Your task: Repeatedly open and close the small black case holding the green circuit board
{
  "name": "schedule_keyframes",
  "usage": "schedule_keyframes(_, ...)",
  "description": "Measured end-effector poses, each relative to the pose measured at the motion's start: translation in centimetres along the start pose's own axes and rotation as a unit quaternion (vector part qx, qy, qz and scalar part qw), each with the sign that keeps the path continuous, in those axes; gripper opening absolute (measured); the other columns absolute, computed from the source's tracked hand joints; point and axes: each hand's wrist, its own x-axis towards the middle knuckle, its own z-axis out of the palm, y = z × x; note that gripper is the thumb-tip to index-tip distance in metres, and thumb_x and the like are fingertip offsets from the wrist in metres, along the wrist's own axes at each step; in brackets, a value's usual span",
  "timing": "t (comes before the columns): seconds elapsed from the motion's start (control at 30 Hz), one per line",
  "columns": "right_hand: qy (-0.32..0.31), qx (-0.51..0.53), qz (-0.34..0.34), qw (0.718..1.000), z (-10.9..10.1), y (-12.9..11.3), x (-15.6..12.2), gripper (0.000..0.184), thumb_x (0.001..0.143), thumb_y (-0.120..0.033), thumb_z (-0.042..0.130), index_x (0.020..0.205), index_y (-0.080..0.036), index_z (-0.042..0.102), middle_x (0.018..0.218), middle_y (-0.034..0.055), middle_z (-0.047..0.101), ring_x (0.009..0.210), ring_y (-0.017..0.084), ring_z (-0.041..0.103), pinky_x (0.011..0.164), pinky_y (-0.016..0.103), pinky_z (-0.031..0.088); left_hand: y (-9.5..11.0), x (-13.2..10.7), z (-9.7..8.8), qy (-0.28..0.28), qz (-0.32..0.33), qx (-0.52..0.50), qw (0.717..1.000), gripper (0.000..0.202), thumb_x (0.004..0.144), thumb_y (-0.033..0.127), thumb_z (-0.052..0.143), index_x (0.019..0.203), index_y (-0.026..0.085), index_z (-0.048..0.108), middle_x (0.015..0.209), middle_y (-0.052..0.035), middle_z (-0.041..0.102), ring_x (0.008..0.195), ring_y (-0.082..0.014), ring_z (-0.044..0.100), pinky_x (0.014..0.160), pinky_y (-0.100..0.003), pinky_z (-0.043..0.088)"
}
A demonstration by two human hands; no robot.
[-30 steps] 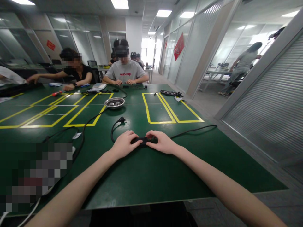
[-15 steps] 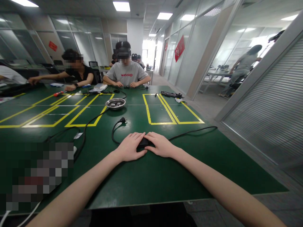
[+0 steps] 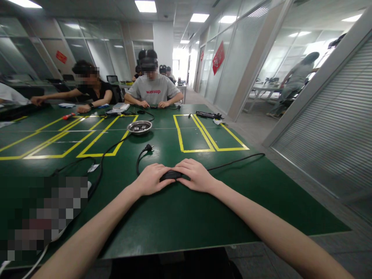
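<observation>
A black power adapter (image 3: pixel 171 176) lies low over the green table (image 3: pixel 180 221), mostly covered by my fingers. My left hand (image 3: pixel 151 179) is closed around its left end, where a power cord (image 3: pixel 137 164) runs out and curls back to a two-pin plug (image 3: pixel 149 147). Gripping the right end is my right hand (image 3: pixel 194 175), its fingers touching or nearly touching those of the left. A thin black cable (image 3: pixel 236 161) leaves from under the right hand toward the table's right side. Any join between cord and adapter is hidden.
Ahead stands a metal bowl (image 3: pixel 140 127) with small metal parts. Yellow tape (image 3: pixel 200 150) marks rectangles. A black folded stand-like object (image 3: pixel 208 115) lies far right. Front left is a pixelated power-strip-like object (image 3: pixel 49 217) with cables. Across the table, a person in grey (image 3: pixel 153 91) works.
Both hands still grip the adapter. The left hand has shifted slightly left and the right hand's fingers now reach further over, exposing a different part of the black body.
</observation>
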Motion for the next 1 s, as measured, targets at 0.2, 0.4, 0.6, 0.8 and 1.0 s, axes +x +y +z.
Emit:
schedule_keyframes(0.2,0.073,0.024,0.004,0.997,-0.2,-0.4,0.2,0.022,0.095,-0.027,0.066,0.114,-0.017,0.069,0.098,0.0112,0.073,0.092,0.026,0.064,0.08,0.041,0.05,-0.3,-0.3,0.0,0.038,0.013,-0.01,0.999,0.046,0.095,0.052,0.063,0.125,0.018,0.069,0.103,-0.012,0.076,0.091,-0.0277,0.071,0.085,-0.037,0.052)
schedule_keyframes(0.4,0.061,0.071,0.04,0.995,-0.3,-0.6,0.3,0.021,0.091,-0.029,0.069,0.11,-0.021,0.068,0.105,0.0095,0.074,0.099,0.026,0.066,0.089,0.04,0.054,-0.3,-0.6,0.2,0.066,0.004,-0.03,0.997,0.035,0.095,0.046,0.063,0.116,0.02,0.075,0.097,-0.0104,0.077,0.088,-0.026,0.07,0.084,-0.036,0.052)
schedule_keyframes(0.6,0.057,-0.005,-0.042,0.997,0.0,-0.1,0.0,0.019,0.099,-0.024,0.055,0.113,-0.019,0.067,0.11,0.0127,0.073,0.108,0.026,0.065,0.092,0.043,0.056,0.2,-0.4,-0.3,0.052,-0.067,-0.066,0.994,0.045,0.091,0.053,0.064,0.118,0.019,0.075,0.097,-0.0099,0.076,0.087,-0.0261,0.069,0.081,-0.034,0.05)
schedule_keyframes(0.8,0.07,-0.105,-0.115,0.985,0.0,0.6,-0.2,0.025,0.098,-0.012,0.048,0.115,-0.019,0.066,0.12,0.0138,0.071,0.111,0.025,0.065,0.09,0.042,0.057,0.3,-0.1,-0.5,0.0,-0.151,-0.212,0.966,0.05,0.097,0.057,0.05,0.086,0.016,0.076,0.075,-0.0024,0.071,0.068,-0.0192,0.06,0.064,-0.028,0.044)
schedule_keyframes(1.0,0.017,-0.038,-0.011,0.999,0.5,1.0,-0.5,0.051,0.091,-0.022,0.068,0.14,-0.017,0.055,0.12,0.0142,0.072,0.101,0.025,0.071,0.084,0.036,0.059,0.1,-0.4,0.2,0.111,-0.122,-0.156,0.974,0.035,0.086,0.049,0.074,0.1,0.018,0.079,0.088,-0.005,0.077,0.078,-0.0218,0.067,0.074,-0.031,0.049)
